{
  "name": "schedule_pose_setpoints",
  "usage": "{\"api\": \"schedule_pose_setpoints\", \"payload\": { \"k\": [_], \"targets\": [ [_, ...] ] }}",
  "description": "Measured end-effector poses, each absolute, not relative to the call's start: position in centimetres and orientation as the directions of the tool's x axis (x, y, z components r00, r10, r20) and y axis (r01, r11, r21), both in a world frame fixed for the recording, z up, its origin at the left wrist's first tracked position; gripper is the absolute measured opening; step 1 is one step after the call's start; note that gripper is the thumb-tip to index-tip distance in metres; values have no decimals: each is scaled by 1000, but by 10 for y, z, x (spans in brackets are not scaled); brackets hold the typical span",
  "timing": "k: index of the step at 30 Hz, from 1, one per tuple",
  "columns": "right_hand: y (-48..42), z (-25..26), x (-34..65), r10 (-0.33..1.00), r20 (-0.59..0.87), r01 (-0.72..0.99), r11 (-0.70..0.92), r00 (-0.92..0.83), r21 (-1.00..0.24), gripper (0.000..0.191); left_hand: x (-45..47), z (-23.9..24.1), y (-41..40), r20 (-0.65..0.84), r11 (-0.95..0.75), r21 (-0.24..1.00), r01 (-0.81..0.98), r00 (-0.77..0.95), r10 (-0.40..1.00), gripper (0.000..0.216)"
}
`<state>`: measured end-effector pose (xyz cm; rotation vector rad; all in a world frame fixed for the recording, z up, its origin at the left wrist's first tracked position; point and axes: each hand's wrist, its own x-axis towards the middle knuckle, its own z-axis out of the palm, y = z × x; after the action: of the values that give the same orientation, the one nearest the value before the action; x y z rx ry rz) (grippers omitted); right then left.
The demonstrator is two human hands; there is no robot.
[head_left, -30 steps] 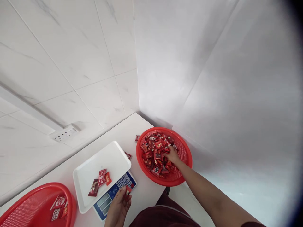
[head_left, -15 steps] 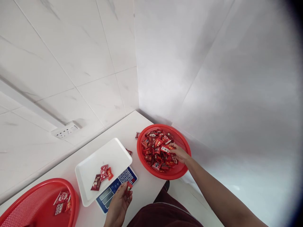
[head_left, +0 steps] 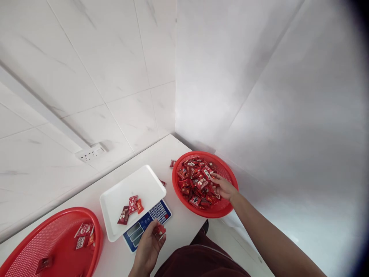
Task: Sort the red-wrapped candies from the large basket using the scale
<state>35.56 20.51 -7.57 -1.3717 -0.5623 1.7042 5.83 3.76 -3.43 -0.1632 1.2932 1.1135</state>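
A small red packet [head_left: 160, 229] is pinched between nearly closed fingers of the left hand [head_left: 150, 244] near the scale [head_left: 158, 212]; in the fuller red basket [head_left: 174, 182], the right hand [head_left: 224, 187] is half curled at packets [head_left: 202, 183], any grip uncertain; light, slick wrapping is expected, best pinched mid-body

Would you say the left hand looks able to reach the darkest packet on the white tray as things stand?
Probably yes: the left hand is near the white tray and nothing covers the darkest packet, though that hand holds a red packet.
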Motion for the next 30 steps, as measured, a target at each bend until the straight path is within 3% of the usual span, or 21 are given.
{"api": "schedule_pose_setpoints", "payload": {
  "k": [8, 11, 14, 20, 25, 30],
  "targets": [
    [187, -49, 319, 814, -540, -409, -577, -216, -707, 28, 70, -30, 48, -737, 542, 537, -647, -47, 674, 21],
    [166, -37, 280, 760, -542, -413, -650, -358, -638, 33, 80, -21, 53, -682, 540, 565, -623, 16, 732, 36],
    [145, -32, 242, 674, -555, -386, -737, -488, -555, 36, 83, -17, 55, -638, 521, 581, -625, 49, 769, 36],
    [129, -41, 210, 659, -590, -323, -748, -467, -580, 33, 50, -25, 37, -652, 431, 611, -663, -114, 749, 28],
    [125, -46, 209, 672, -607, -269, -733, -424, -625, 30, 2, -39, 23, -712, 343, 622, -704, -324, 623, 21],
    [109, -44, 198, 634, -652, -240, -768, -416, -594, 32, -25, -53, 23, -742, 375, 622, -688, -363, 564, 19]
  ]
}}
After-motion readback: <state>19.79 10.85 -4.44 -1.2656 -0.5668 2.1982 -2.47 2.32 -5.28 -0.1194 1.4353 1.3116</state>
